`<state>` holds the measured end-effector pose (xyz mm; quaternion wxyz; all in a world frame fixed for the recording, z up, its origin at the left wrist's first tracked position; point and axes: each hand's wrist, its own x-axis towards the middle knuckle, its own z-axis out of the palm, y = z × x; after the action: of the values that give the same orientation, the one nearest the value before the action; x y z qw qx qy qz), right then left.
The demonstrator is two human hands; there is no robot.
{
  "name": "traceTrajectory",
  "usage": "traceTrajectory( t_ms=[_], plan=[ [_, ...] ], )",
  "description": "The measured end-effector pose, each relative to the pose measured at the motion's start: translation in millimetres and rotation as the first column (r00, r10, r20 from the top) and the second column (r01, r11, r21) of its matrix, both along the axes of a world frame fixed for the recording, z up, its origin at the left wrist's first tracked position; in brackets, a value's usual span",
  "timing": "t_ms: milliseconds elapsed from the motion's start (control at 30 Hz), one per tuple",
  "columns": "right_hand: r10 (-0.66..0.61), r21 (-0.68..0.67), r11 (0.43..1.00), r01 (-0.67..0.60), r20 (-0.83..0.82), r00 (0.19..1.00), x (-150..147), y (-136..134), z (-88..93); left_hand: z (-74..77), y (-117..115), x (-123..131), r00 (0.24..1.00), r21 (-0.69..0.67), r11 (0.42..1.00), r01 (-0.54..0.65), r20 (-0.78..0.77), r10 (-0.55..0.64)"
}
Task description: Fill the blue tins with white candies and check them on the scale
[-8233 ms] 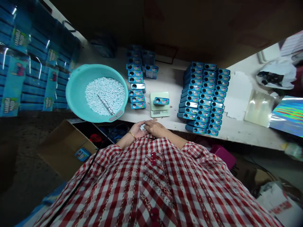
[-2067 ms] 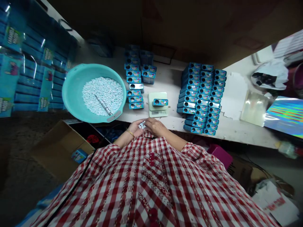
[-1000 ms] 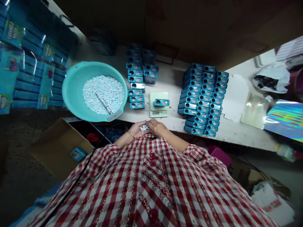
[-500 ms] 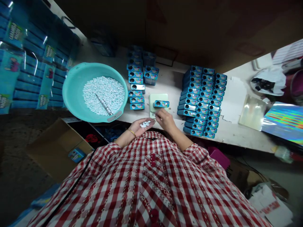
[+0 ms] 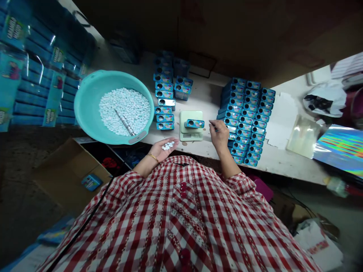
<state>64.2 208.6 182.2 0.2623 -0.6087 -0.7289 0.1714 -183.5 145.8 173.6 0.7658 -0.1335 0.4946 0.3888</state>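
Observation:
My left hand [image 5: 167, 146] lies palm up at the table's front edge, cupped round a small heap of white tablets [image 5: 168, 145]. My right hand [image 5: 219, 134] is lifted just right of the pale green scale [image 5: 190, 134], its fingers drawn together; what they hold, if anything, I cannot make out. A small blue box [image 5: 194, 123] sits on the scale. The right hand is close to the left side of a block of stacked blue boxes [image 5: 249, 113].
A teal basin [image 5: 85, 113] at the left holds many white tablets [image 5: 124, 107] and a metal scoop [image 5: 125, 123]. A row of blue boxes [image 5: 164, 109] stands beside it. An open cardboard carton [image 5: 65, 170] is on the floor, with packaged goods [image 5: 31, 79] at far left.
My right hand left the tablets in my left palm, reached to the box on the scale, then moved right toward the stacked boxes. My left hand stayed palm up, shifting slightly left.

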Motion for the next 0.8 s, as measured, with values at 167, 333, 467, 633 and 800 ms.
traceTrajectory(
  t_ms=[167, 333, 467, 633, 800],
  plan=[
    [0.18, -0.099, 0.98, -0.173, 0.064, 0.982, 6.7, 4.5, -12.3, -1.2, 4.8, -8.4, 0.998, -0.012, 0.999, -0.049, -0.035, 0.049],
    [0.247, -0.156, 0.961, -0.229, 0.108, 0.963, -7.3, 11.7, -15.9, 1.6, 7.2, -11.9, 0.995, -0.022, 0.996, -0.082, -0.053, 0.081],
    [0.271, -0.209, 0.948, -0.24, 0.138, 0.953, -12.4, 17.5, -17.4, 0.9, 6.0, -16.7, 0.994, -0.036, 0.995, -0.092, -0.069, 0.09],
    [0.296, -0.217, 0.941, -0.26, 0.159, 0.942, -14.1, 21.7, -11.5, -0.8, 6.0, -18.9, 0.994, -0.03, 0.995, -0.091, -0.066, 0.088],
    [0.449, -0.192, 0.885, -0.423, 0.119, 0.886, -47.2, -3.3, 9.0, 0.8, 9.7, -4.1, 1.0, 0.075, 0.997, 0.003, 0.004, -0.003]
  ],
)
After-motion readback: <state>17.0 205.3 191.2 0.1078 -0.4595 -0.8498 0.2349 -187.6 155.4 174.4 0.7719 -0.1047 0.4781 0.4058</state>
